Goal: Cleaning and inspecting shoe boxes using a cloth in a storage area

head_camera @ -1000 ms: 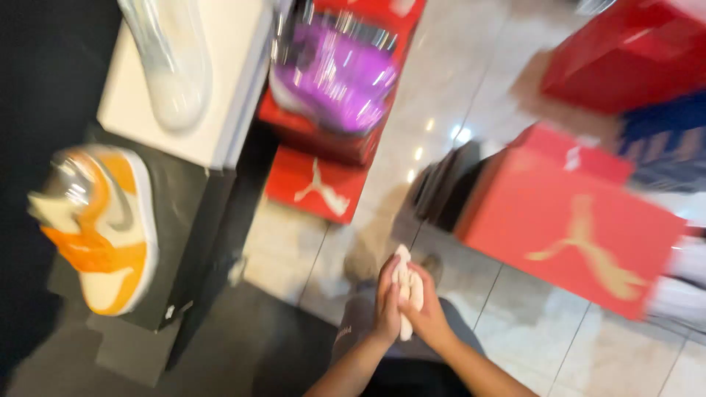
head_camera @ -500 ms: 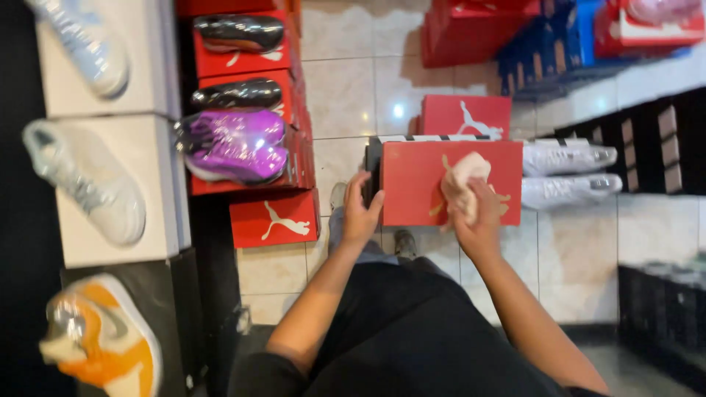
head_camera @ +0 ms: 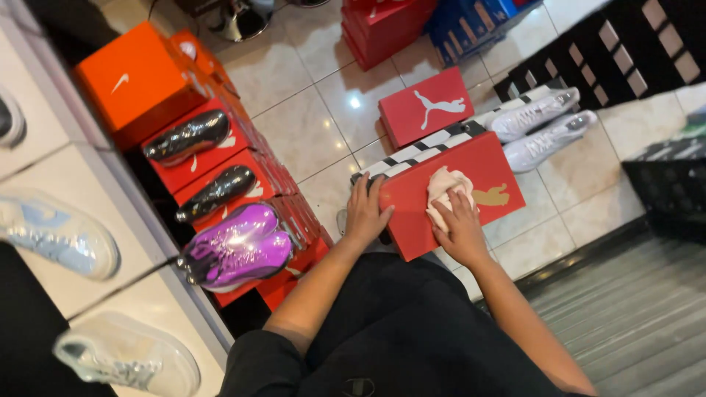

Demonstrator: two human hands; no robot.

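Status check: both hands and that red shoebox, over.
Left hand gripping the red shoebox at its left edge. Right hand pressing a pale cloth on the lid. Nothing in the way.

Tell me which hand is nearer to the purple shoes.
Left. The left hand grips the near-left edge of the red box, on the side facing the purple shoes. The right hand presses a cloth on the lid, farther from them.

A red shoe box lid [head_camera: 471, 184] with a gold emblem is held tilted over a black-and-white checked box [head_camera: 434, 143]. A crumpled pale cloth [head_camera: 445, 185] is pressed flat against it.
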